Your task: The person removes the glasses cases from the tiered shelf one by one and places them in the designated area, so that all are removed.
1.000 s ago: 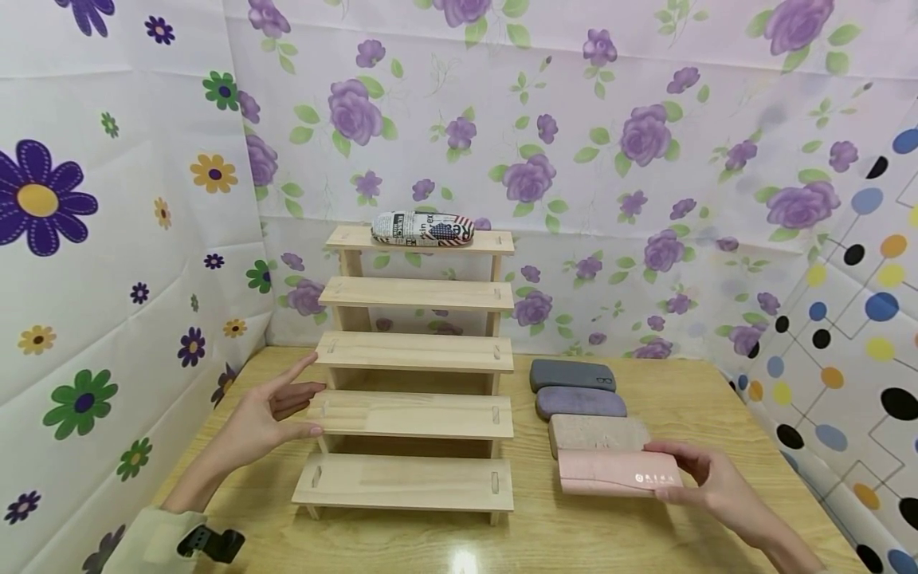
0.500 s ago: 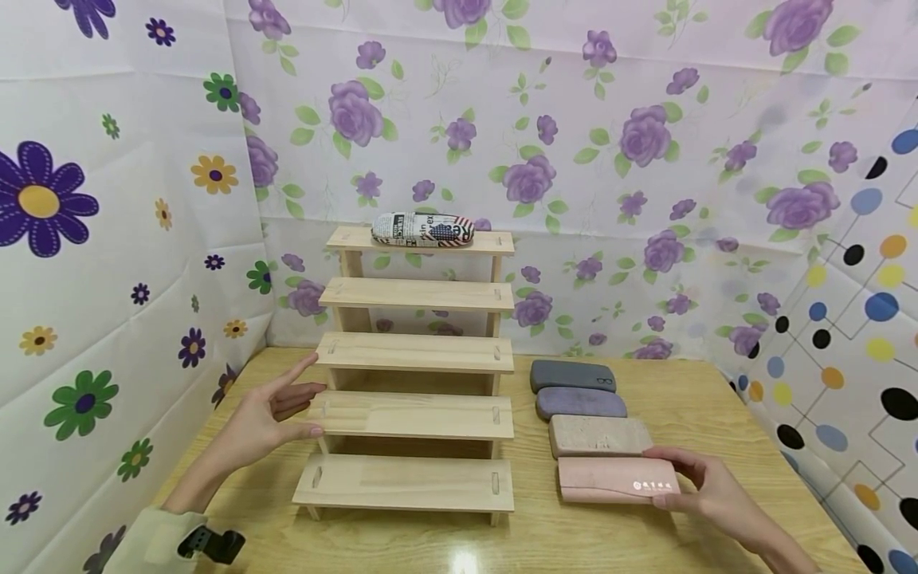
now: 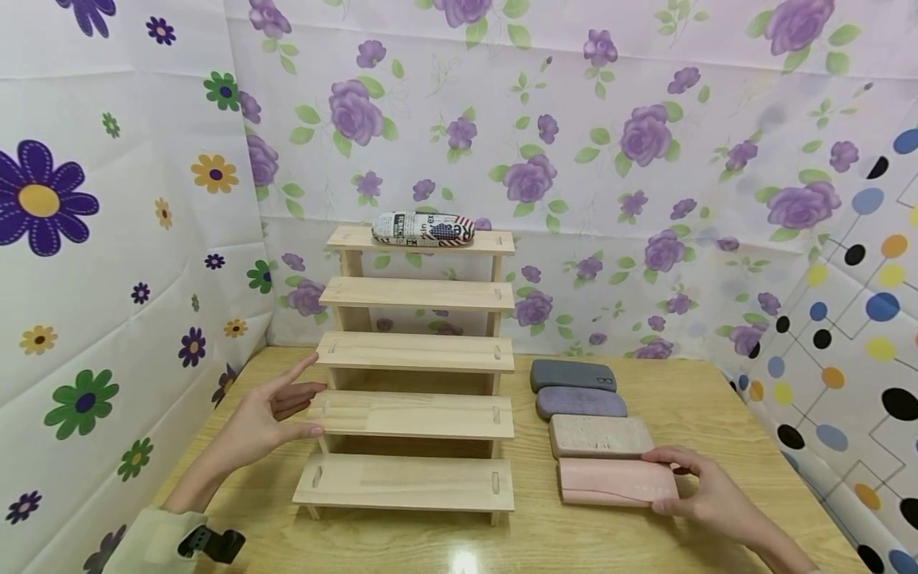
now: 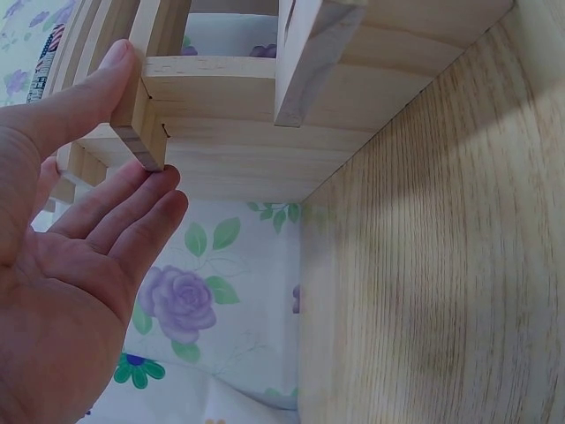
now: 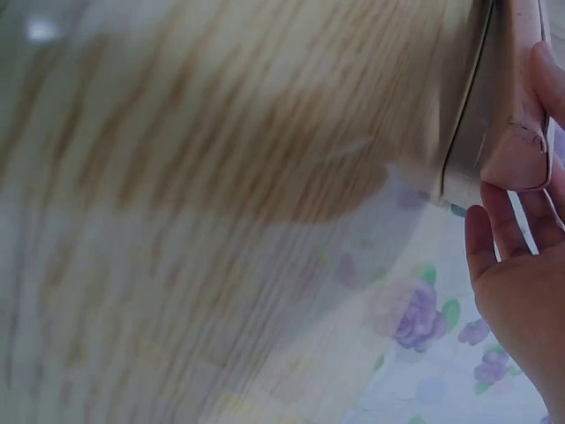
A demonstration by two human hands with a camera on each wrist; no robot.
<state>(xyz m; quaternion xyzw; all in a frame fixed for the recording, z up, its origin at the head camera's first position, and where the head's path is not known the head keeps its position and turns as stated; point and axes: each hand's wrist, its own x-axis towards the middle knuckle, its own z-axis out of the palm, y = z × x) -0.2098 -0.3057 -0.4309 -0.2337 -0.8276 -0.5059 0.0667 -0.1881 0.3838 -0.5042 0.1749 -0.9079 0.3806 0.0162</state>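
Observation:
My left hand [image 3: 261,422] steadies the left side of a pale wooden tiered display shelf [image 3: 412,414]. In the left wrist view the thumb lies on one face of a board end [image 4: 146,124], with fingertips against its other side. With thumb and fingers, my right hand [image 3: 706,494] grips the right end of a pink glasses case [image 3: 610,482]; the right wrist view shows this end [image 5: 521,155] between them. The pink case lies in front of a beige case [image 3: 601,437]. Behind these are a purple case [image 3: 581,402] and a grey-blue case [image 3: 572,375].
A newsprint-patterned glasses case [image 3: 423,229] lies on the top tier. The shelf and the row of cases stand on a wood-grain table [image 3: 531,542]. Flower-printed cloth [image 3: 610,175] hangs behind, with a dotted cloth [image 3: 853,335] at the right.
My right hand has brought the pink glasses case down and slightly toward me, in front of the beige case. My left hand has stayed at the shelf.

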